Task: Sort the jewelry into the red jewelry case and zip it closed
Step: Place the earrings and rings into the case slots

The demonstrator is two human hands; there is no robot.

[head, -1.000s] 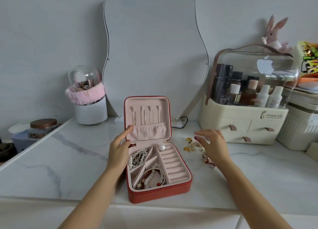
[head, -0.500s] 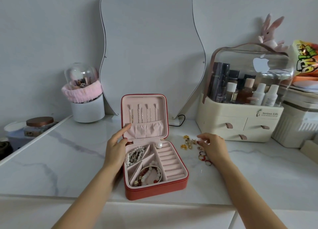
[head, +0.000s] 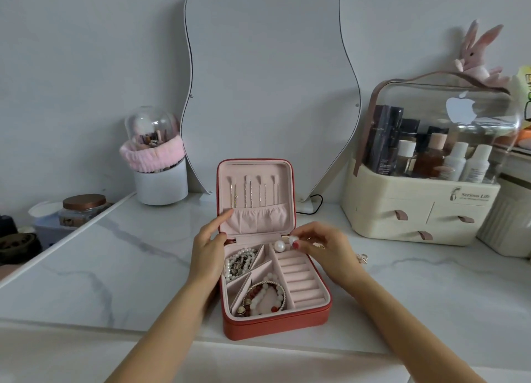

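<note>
Sorting step: right hand pinches a small white ring above the open red jewelry case on the marble counter; left hand, fingers loosely spread, steadies its lid. Next likely seats it in a slot.

R hand w/ ring, now over case

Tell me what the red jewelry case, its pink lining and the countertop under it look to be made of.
Red zip-around jewelry case: probably faux leather, with a matte, faintly grained shell. Pale pink lining: velvet-like fabric, soft, no glare, padded ring rolls. White grey-veined countertop: marble or a marble-look slab, with a smooth sheen and grey veins; which one cannot be told.
</note>
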